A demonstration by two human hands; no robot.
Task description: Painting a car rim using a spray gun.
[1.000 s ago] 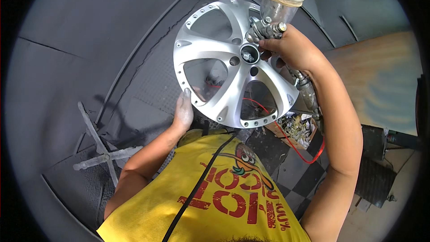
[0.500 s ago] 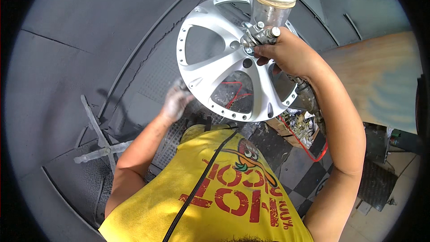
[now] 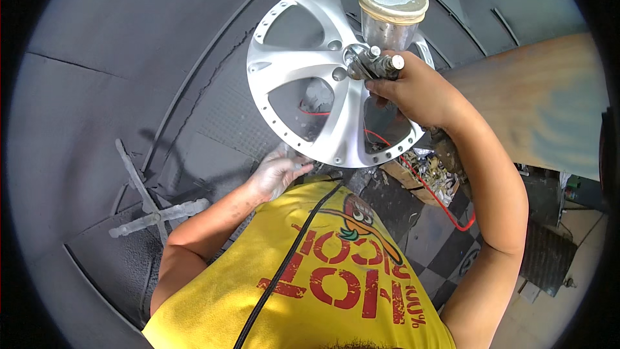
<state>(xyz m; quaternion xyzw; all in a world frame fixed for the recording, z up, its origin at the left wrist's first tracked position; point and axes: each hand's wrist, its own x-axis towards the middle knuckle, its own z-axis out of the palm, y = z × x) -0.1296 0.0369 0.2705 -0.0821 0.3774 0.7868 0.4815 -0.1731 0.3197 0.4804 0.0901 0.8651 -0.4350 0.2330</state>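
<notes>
My right hand (image 3: 413, 94) grips a metal spray gun (image 3: 378, 63), topped by a translucent cup (image 3: 387, 29) with a paint-smeared lid, over the centre of a silver five-spoke wheel face (image 3: 287, 64). The gun hides part of the hub. My left hand (image 3: 278, 174), dusted with silver, is at the wheel's lower-left edge, thumb and fingers apart; I cannot tell whether the fingertips touch the rim. A red hose (image 3: 420, 187) runs below and to the right of the wheel.
Grey painted walls (image 3: 97, 103) enclose the left. A paint-crusted cross stand (image 3: 158, 218) is at lower left. A box of crumpled scraps (image 3: 433, 178) sits on the checkered floor (image 3: 439, 258). A large stained board (image 3: 536, 97) stands at right. A black cord lies across my yellow shirt.
The wheel has shifted up and its spokes have turned. My left hand left the rim's left side, then moved right to its lower edge. The gun moved slightly down and left.
</notes>
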